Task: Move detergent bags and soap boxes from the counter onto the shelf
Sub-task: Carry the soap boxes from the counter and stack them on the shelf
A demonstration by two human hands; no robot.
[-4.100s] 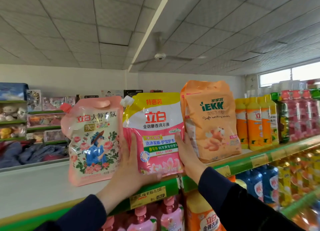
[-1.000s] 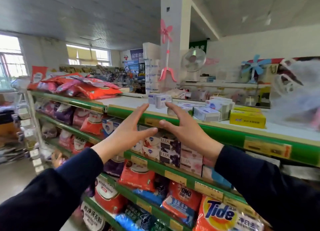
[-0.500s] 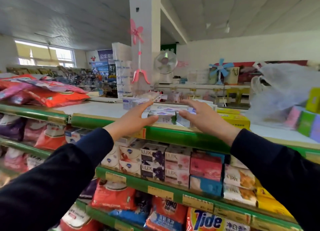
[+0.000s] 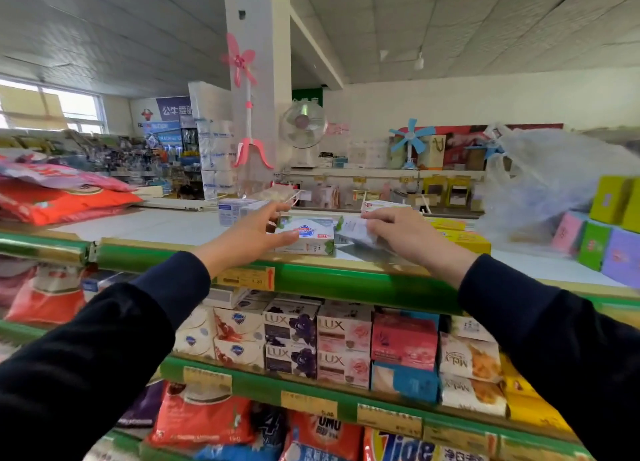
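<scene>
Glossy red and pink detergent bags (image 4: 62,194) lie flat and slumped at the far left of the white shelf top (image 4: 145,226), which has a green front rim. Further right, the left hand (image 4: 249,239) reaches over that rim, fingers mostly straight, thumb under and fingers over the left end of a white cardboard soap box (image 4: 308,235) with a blue-and-red emblem; it touches the box, but whether it truly clasps it is hard to tell. Just beside that box, the right hand (image 4: 405,235) curls its fingers over a second pale box (image 4: 355,233), blurred and tilted, gripping its right end. Flat yellow boxes (image 4: 464,239) lie behind the right wrist. A crinkled clear plastic bag (image 4: 540,190) sits further right, near square pink, green and purple cartons (image 4: 602,246). Below, rectangular soap boxes fill the lower shelf (image 4: 311,398).
</scene>
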